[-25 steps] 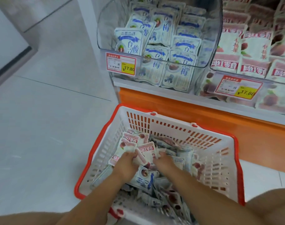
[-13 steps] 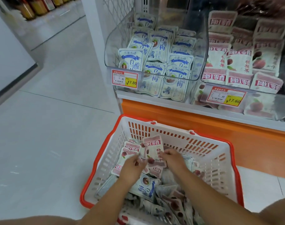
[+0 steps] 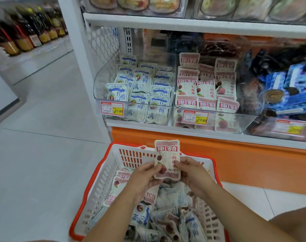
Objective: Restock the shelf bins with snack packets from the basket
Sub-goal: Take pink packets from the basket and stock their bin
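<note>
A pink-and-white snack packet stands upright above the white basket with a red rim. My left hand pinches its lower left edge and also holds more pink packets beneath. My right hand grips the packet's right edge. The basket holds several pink packets and blue-and-white packets. On the shelf, a clear bin with pink packets sits right of a clear bin with blue-and-white packets.
A third bin of dark blue packets is at the right. An orange shelf base runs behind the basket. A white upright post stands left of the bins. Grey floor tiles spread left; bottles line a far shelf.
Both hands have risen out of the basket's pile, lifting one pink packet upright above the rim. The view has tilted up, showing more of the shelf.
</note>
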Motion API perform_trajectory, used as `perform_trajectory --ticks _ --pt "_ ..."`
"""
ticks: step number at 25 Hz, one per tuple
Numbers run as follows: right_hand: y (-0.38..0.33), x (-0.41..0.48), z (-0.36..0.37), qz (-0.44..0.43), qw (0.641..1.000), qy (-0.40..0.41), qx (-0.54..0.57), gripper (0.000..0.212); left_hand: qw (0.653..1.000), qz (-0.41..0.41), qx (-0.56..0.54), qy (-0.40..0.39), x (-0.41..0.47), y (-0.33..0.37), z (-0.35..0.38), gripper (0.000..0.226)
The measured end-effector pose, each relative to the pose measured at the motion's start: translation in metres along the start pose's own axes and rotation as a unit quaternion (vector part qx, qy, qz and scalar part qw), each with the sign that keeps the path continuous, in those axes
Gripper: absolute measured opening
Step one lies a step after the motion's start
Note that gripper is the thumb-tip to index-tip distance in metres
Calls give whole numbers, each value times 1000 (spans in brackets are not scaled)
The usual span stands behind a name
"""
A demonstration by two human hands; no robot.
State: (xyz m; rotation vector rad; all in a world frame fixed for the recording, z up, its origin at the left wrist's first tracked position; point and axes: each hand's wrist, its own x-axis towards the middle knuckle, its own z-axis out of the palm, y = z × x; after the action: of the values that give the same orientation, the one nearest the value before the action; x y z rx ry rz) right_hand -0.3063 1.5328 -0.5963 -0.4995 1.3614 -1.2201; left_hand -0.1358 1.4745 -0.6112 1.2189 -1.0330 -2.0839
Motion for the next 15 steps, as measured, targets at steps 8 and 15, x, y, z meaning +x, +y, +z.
perform_trajectory --ticks 8,15 --pt "-65 -34 0 -107 990 9 -90 22 992 90 82 -34 -19 56 43 15" --pt "-210 -50 -34 -296 925 135 -198 16 929 283 237 -33 -18 174 112 24"
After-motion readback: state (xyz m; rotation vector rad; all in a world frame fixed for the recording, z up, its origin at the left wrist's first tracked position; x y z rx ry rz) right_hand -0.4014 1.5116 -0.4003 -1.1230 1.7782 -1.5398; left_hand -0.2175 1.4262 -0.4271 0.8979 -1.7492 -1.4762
